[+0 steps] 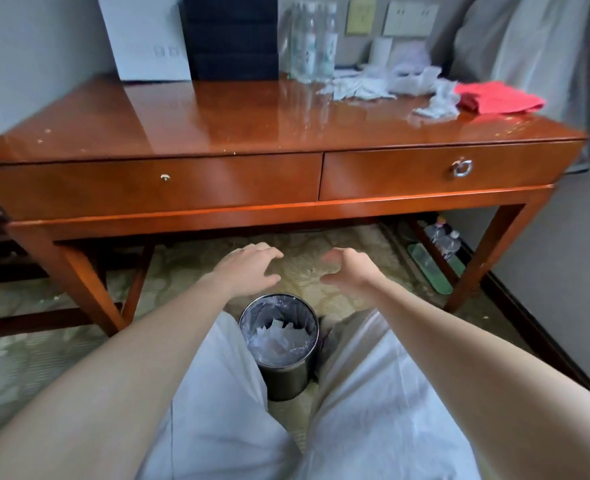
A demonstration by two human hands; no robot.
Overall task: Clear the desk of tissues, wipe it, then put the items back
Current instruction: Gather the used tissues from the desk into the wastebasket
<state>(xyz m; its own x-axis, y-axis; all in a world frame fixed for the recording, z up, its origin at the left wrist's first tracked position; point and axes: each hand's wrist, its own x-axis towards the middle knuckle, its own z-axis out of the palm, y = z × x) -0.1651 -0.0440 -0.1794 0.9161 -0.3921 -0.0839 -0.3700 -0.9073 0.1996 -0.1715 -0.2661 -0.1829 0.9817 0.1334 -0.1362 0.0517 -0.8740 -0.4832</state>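
While L hand (248,271) and R hand (350,268) hover before the surface (217,119), below its front edge, fingers are released, grasping nothing. Crumpled tissues (383,84) lie rear-right on surface, red cloth (498,98) at far-right end; lined waste bin (286,382) in front.

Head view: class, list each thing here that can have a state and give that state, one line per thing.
left hand: open, empty
right hand: open, empty
bin: upright, lined, paper inside
tissues: crumpled, on the desk, right rear
red cloth: bunched, on the desk's right end
left drawer: shut
right drawer: shut
water bottles: upright, at the desk's back
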